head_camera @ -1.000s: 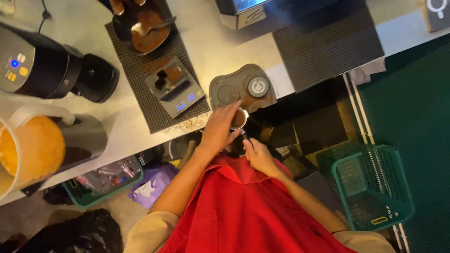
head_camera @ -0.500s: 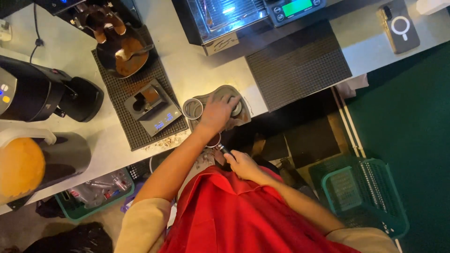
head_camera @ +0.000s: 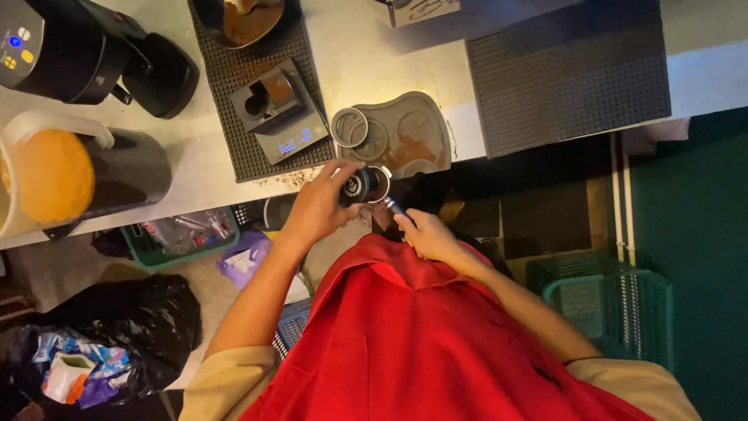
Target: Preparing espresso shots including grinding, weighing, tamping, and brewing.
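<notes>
A person in a red apron (head_camera: 421, 343) works at the edge of a pale counter (head_camera: 374, 62), seen from above. The left hand (head_camera: 323, 206) wraps its fingers around a small round tamper (head_camera: 354, 187) pressed onto the metal basket of a portafilter (head_camera: 374, 185), which sits just off the counter's front edge, below a grey tamping mat (head_camera: 413, 132). The right hand (head_camera: 425, 234) is closed around the portafilter's handle (head_camera: 395, 207) — only a short metal stretch of it shows between the fingers and the basket. A metal ring (head_camera: 351, 127) rests on the left end of the mat, whose hollows are dusted with brown grounds. Just to the left, a small scale (head_camera: 284, 117) with a lit display stands on a black ribbed mat (head_camera: 234, 117), carrying a dark square holder. A bowl of brown grounds (head_camera: 241, 15) sits at that mat's far end. A black grinder (head_camera: 86, 47) and an orange-topped jug (head_camera: 54, 175) occupy the counter's left side — a second ribbed mat (head_camera: 569, 70) lies to the right. Below the counter are a green basket (head_camera: 615, 300), a black bin bag (head_camera: 125, 320) and a crate of utensils (head_camera: 187, 234).
</notes>
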